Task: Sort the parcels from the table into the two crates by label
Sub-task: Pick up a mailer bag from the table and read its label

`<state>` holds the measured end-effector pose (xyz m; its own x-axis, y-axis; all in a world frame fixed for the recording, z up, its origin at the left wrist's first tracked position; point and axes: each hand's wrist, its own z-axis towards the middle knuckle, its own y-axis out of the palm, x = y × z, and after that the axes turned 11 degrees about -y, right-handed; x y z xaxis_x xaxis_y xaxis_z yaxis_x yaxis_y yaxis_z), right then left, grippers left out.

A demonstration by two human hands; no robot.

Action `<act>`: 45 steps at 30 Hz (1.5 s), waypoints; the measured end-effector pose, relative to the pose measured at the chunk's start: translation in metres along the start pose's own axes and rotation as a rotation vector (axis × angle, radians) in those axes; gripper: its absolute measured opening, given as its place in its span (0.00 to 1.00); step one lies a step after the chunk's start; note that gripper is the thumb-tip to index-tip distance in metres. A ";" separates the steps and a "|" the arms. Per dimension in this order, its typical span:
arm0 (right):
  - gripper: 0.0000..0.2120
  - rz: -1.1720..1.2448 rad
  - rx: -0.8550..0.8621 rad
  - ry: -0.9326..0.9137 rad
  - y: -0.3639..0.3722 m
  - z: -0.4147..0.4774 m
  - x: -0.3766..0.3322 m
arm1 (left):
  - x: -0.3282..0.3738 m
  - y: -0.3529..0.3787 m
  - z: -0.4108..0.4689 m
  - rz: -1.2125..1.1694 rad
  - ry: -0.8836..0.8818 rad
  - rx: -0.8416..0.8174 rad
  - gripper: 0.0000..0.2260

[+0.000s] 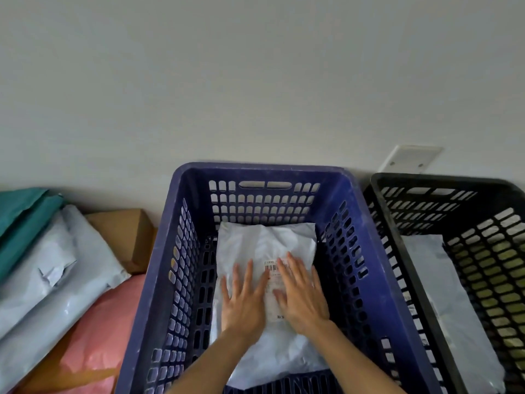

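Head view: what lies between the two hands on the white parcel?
In the head view, a barcode label lies between the left hand and the right hand, on the white parcel, partly under the right fingers.

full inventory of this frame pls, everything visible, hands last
blue crate: 1, dark blue, centre, against the wall
black crate: 1, black, right of the blue crate
labelled parcel: 1, white, lying in the blue crate, barcode up
second parcel: 1, white, lying in the black crate
grey parcels: at least 2, pale grey, piled at left
teal parcel: at least 1, teal, far left
cardboard box: 1, brown, left of the blue crate
pink parcel: 1, pink, bottom left, beside the blue crate
wall plate: 1, white, behind the crates
left hand: 1, flat on the labelled parcel
right hand: 1, flat on the labelled parcel, over its label
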<state>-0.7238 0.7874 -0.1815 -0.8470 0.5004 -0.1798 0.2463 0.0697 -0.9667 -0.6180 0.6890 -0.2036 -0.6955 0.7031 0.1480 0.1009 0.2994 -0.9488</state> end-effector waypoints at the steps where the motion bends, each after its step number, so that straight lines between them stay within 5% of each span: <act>1: 0.33 -0.012 -0.028 -0.009 0.006 0.001 0.003 | -0.002 0.004 0.001 0.006 -0.014 -0.022 0.26; 6: 0.42 0.029 -0.134 0.027 0.021 -0.003 0.016 | -0.014 0.025 0.011 0.028 0.001 -0.041 0.25; 18: 0.42 0.119 -0.159 0.047 0.031 -0.001 0.015 | -0.014 0.025 0.014 0.046 -0.022 -0.098 0.23; 29: 0.30 0.207 -0.102 0.132 -0.001 -0.027 0.006 | -0.013 -0.027 -0.012 0.149 0.006 -0.261 0.25; 45: 0.26 0.239 0.232 0.043 -0.093 -0.141 -0.095 | -0.052 -0.142 -0.154 0.139 0.096 0.189 0.23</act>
<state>-0.5997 0.8548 -0.0491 -0.7564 0.5148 -0.4036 0.3180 -0.2497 -0.9146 -0.4864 0.7090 -0.0335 -0.6123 0.7901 0.0299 0.0499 0.0763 -0.9958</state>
